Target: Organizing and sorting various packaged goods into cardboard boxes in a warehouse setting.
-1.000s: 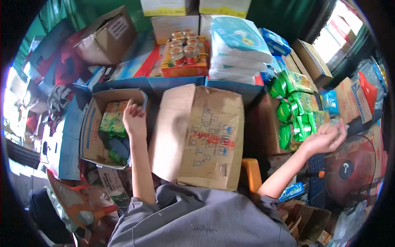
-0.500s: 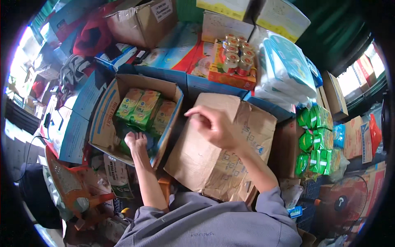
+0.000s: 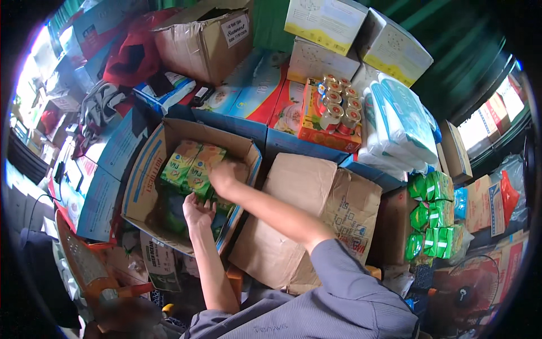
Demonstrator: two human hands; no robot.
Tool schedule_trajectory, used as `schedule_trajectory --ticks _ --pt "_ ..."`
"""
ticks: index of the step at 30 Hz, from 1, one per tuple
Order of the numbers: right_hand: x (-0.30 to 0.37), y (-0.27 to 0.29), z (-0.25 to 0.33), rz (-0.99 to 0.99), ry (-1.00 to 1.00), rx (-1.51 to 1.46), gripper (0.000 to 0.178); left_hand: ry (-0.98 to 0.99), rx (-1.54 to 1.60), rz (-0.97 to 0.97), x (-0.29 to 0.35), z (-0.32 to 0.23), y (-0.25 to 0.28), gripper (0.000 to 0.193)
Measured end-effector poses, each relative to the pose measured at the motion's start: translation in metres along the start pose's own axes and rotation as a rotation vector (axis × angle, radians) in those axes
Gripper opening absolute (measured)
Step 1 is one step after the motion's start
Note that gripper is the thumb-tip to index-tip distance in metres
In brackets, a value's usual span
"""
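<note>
Inside an open cardboard box [image 3: 135, 175] sit several green and yellow packs [image 3: 189, 164], grouped at its far side. My right hand [image 3: 226, 176] reaches across into the box against the right side of these packs, its fingers mostly hidden. Close below, my left hand [image 3: 199, 211] is palm up at the packs' near edge, fingers apart and slightly curled. Whether it bears any weight I cannot see. Darker green items lie deeper in the box, partly hidden by my left hand and wrist.
A closed brown carton [image 3: 282, 217] stands right of the open box. Behind are blue cartons, glass jars [image 3: 340, 107] on an orange box, and white plastic-wrapped packs [image 3: 398, 127]. Green packets [image 3: 435, 217] are stacked at right, near a fan [image 3: 466, 291]. An orange chair [image 3: 84, 260] is at left.
My right hand has moved left and down from above the brown carton into the open box, onto the packs. My left hand has shifted slightly and turned palm up.
</note>
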State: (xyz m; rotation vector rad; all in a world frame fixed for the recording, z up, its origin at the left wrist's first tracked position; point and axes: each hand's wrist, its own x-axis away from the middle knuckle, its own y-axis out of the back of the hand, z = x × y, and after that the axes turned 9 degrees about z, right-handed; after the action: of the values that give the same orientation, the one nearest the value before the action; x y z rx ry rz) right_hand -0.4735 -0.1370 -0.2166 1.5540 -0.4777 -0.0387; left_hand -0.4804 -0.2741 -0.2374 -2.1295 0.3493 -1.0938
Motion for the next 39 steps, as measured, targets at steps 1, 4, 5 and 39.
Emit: schedule_trajectory --ticks 1,4,5,39 --pt "-0.006 -0.011 0.005 0.132 0.031 0.090 0.028 -0.012 0.006 0.015 0.000 0.000 0.000 0.042" --pt "-0.030 -0.036 0.000 0.210 0.208 -0.405 0.033 0.212 0.274 0.122 0.001 -0.001 0.003 0.031" --pt "-0.037 -0.041 0.004 0.295 0.225 -0.634 0.039 0.278 0.361 0.135 0.001 0.001 0.004 0.034" --pt "-0.066 -0.037 -0.022 -0.260 -0.287 -0.949 0.034 0.052 0.222 -0.037 0.007 0.033 -0.018 0.063"
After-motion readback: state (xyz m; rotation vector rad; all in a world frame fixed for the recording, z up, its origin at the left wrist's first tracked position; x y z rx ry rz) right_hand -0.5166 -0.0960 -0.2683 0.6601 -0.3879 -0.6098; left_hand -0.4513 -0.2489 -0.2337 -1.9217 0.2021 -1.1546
